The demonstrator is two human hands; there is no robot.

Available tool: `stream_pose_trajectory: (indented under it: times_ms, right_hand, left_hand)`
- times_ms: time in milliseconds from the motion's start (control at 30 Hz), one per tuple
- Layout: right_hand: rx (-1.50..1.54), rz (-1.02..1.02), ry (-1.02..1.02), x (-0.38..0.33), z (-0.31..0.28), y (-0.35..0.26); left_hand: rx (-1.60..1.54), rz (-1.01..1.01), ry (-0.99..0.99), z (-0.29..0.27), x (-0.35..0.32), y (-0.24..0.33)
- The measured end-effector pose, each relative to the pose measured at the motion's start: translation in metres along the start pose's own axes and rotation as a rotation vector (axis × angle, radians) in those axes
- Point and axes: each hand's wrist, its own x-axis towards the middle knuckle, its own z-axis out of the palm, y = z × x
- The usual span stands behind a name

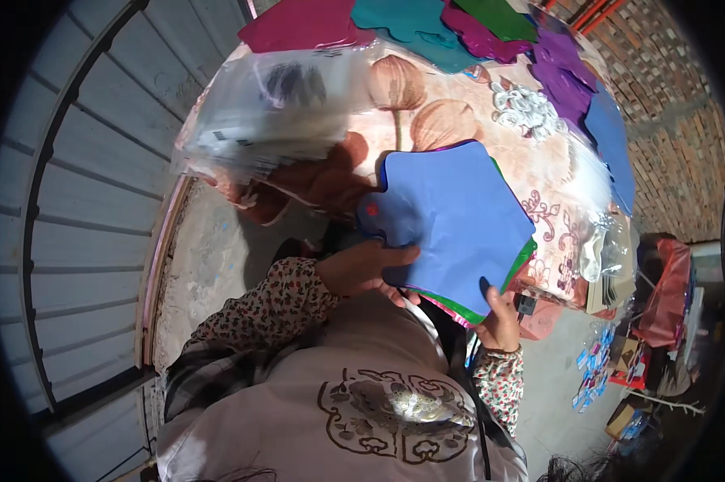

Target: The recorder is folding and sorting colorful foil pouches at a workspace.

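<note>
A stack of flat star-shaped foil balloons (pixel 459 217) is between my hands, in front of my body at the table's near edge. The top one is blue; green, pink and purple edges show under it. My left hand (pixel 366 269) grips the stack's lower left edge, thumb on top and fingers beneath. On the lower right point, my right hand (pixel 501 323) pinches the stack with its thumb on the blue face. Both sleeves are floral. A shadow falls across the stack's left point, where a small red mark shows.
A flower-patterned cloth (pixel 387 120) covers the table. Clear plastic bags (pixel 274 104) are piled at left. Magenta foil (pixel 306 26), teal foil (pixel 415 34) and purple foil (pixel 559 76) line the far side. White coiled ribbons (pixel 527 111) lie at right. Blue packets (pixel 594 365) are on the floor.
</note>
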Motion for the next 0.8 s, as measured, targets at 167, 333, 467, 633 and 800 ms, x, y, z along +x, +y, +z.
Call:
stream_pose_trajectory:
  times_ms: [167, 333, 467, 633, 800]
  right_hand:
    - [0.080, -0.105, 0.132, 0.009, -0.010, 0.001]
    - [-0.065, -0.109, 0.100, 0.008, -0.014, 0.000]
    - [-0.091, -0.117, 0.053, 0.008, -0.022, 0.000]
    - [0.005, -0.062, 0.206, 0.008, -0.011, -0.004]
    - [-0.001, -0.126, 0.145, 0.014, 0.020, -0.011]
  left_hand:
    - [-0.187, -0.009, -0.013, 0.004, -0.003, 0.005]
    - [-0.112, 0.123, 0.152, 0.022, -0.010, 0.013]
    - [-0.128, 0.151, 0.229, 0.028, -0.011, 0.015]
    - [0.143, 0.123, 0.244, 0.035, -0.015, 0.018]
    - [-0.149, 0.090, 0.152, 0.004, 0.008, -0.006]
